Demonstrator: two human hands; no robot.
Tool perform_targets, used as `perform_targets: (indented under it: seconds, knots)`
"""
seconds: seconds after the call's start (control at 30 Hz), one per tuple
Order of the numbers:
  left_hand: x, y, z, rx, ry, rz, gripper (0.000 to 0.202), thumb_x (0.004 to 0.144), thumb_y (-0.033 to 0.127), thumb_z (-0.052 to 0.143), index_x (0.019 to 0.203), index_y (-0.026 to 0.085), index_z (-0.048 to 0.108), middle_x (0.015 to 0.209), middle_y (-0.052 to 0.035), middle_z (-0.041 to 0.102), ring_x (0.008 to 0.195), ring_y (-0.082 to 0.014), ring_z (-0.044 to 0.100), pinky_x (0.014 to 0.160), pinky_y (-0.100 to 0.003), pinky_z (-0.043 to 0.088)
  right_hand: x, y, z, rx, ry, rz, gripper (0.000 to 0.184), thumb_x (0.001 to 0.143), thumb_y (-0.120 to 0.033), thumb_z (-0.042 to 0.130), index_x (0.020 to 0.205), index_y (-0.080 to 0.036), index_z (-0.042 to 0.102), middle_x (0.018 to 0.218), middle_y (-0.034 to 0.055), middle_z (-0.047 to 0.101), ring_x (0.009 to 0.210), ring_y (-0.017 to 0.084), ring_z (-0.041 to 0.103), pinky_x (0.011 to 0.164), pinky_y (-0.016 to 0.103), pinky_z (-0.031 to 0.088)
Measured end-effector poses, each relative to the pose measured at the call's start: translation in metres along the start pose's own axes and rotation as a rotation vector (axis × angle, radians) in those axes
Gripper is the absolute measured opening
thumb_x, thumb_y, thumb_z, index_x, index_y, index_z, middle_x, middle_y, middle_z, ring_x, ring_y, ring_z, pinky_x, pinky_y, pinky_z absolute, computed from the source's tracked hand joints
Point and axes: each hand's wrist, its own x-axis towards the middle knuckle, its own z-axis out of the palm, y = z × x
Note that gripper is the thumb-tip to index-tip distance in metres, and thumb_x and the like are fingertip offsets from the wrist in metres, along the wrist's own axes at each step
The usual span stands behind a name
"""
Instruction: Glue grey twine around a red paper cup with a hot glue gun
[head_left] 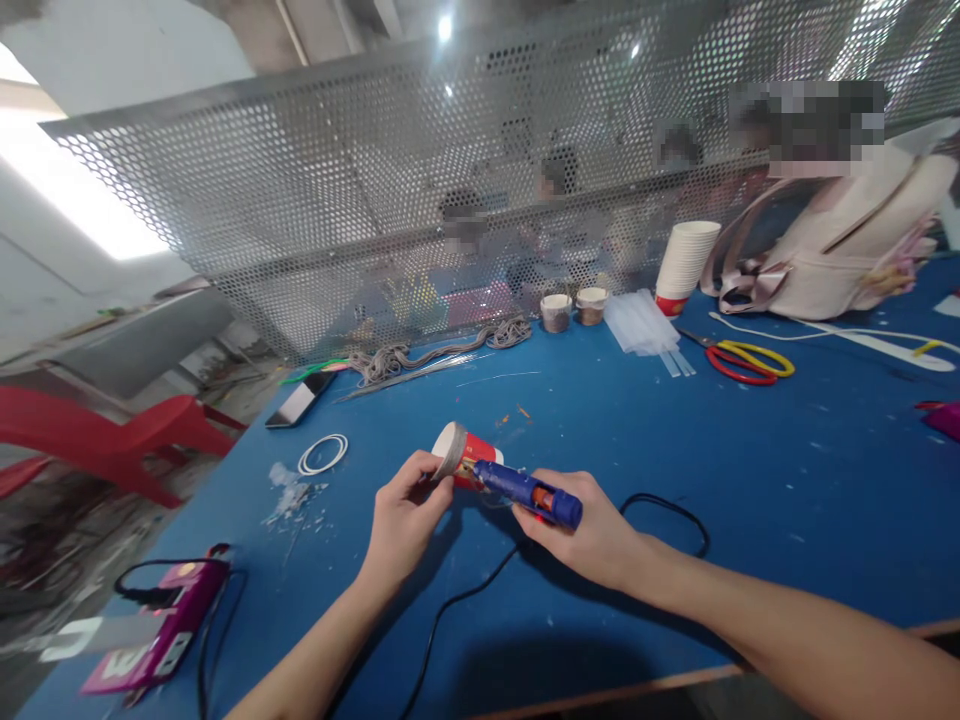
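Observation:
My left hand (405, 515) grips a red paper cup (463, 455) lying on its side, with grey cord wound around its rim. My right hand (589, 525) is wrapped round a blue hot glue gun (529, 490) whose nozzle points at the cup's side. The gun's black cable (667, 505) loops over the blue table (787, 470) behind my right wrist and runs toward the near edge.
A stack of paper cups (684, 262), clear glue sticks (643, 325), red-and-yellow scissors (746, 358), two small jars (556, 312), grey cord (435, 352), a phone (300, 400), a white ring (322, 454), a pink device (161, 640) and a bag (840, 250) lie around. People sit behind a perforated metal screen (375, 200).

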Motion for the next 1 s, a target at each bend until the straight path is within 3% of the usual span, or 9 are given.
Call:
perform_targets:
  seconds: [0.47,1.0]
  knots:
    - [0.0004,0.0007,-0.0027,-0.013,-0.016,0.013,0.009,0.074,0.023,0.058,0.07,0.017,0.064,0.07,0.0002,0.057,0.066,-0.0137,0.052,0.061,-0.023,0.042,-0.0002,-0.0004,0.0,0.027,0.046,0.065,0.02,0.077,-0.024,0.055,0.06,-0.018,0.046,0.053,-0.0046,0.043,0.048,0.008,0.035,0.048,0.021,0.031]
    - [0.002,-0.0025,-0.0063,-0.019,-0.029,0.037,0.01,0.072,0.021,0.056,0.068,0.017,0.064,0.068,0.0002,0.055,0.064,-0.0139,0.05,0.059,-0.023,0.04,0.0009,-0.0012,-0.0029,0.082,0.009,0.097,0.021,0.074,-0.023,0.056,0.058,-0.018,0.045,0.052,-0.0049,0.04,0.048,0.008,0.033,0.045,0.02,0.03]
